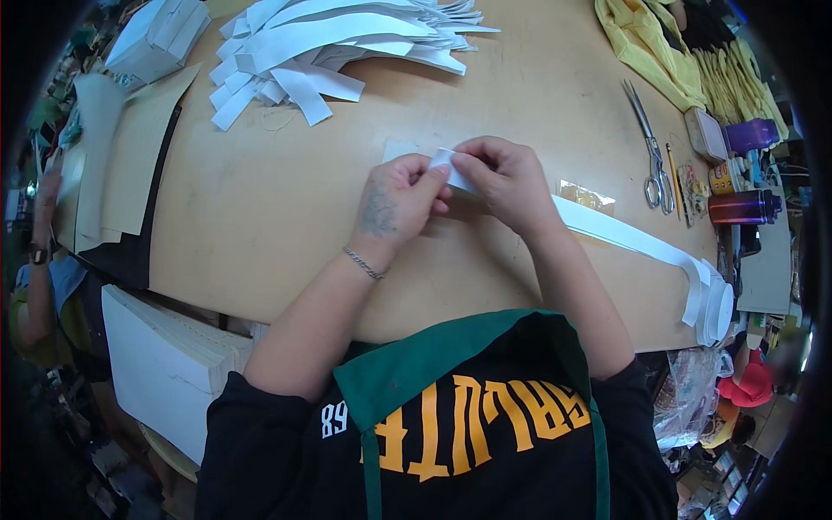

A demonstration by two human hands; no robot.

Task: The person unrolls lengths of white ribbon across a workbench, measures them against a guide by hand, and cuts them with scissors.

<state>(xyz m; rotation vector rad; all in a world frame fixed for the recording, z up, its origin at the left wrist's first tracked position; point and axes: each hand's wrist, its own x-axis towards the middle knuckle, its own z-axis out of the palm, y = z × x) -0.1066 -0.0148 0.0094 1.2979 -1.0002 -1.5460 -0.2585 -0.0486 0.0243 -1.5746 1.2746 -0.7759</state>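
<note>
Both hands meet over the middle of the table, pinching the end of a white strip [443,159]. My left hand [397,197] is closed, its thumb pressed on the strip's near face. My right hand [505,180] is closed on the same end from the other side, thumb and forefinger together. From under my right wrist a long white strip [628,234] runs to a white roll [716,312] at the table's right edge; the join behind the hand is hidden. A small translucent piece [399,151] lies flat just behind my left hand.
A heap of cut white strips [347,39] lies at the back. Scissors [652,152] and a pencil [674,178] are at the right, near a purple tumbler [741,208] and yellow cloth [646,43]. A stack of white sheets [165,347] stands at the left edge. Other people are at the sides.
</note>
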